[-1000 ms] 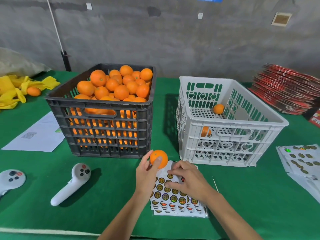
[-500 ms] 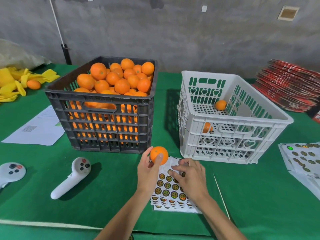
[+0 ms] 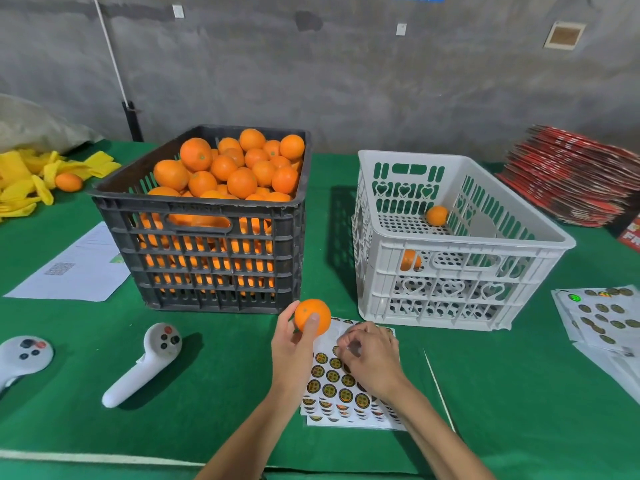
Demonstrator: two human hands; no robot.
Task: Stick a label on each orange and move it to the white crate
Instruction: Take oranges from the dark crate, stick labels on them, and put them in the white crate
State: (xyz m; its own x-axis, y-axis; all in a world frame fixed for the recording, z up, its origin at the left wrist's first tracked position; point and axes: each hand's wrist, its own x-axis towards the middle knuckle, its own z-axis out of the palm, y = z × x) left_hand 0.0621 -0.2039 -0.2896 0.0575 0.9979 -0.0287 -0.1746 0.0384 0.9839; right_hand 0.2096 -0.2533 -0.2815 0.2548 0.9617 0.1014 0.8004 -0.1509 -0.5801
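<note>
Surface: green cloth table under your hands, grey concrete wall behind
Head view, left hand: your left hand holds one orange up between thumb and fingertips, the thumb on its near face, the fingers curled round its left side
Head view, right hand: your right hand is curled over the label sheet, fingertips bunched together at a sticker just right of the held orange; whether a label is already lifted you cannot tell
Beyond the fingers, left: black crate heaped with unlabelled fruit
Beyond the fingers, right: white crate, with two oranges visible inside, one at the far wall and one behind the near wall
Progress: early, by the look of it; two moved, one in hand still bare on the side you see, a full crate left
Aside: two white controllers lie left of your left hand; more label sheets far right
</note>
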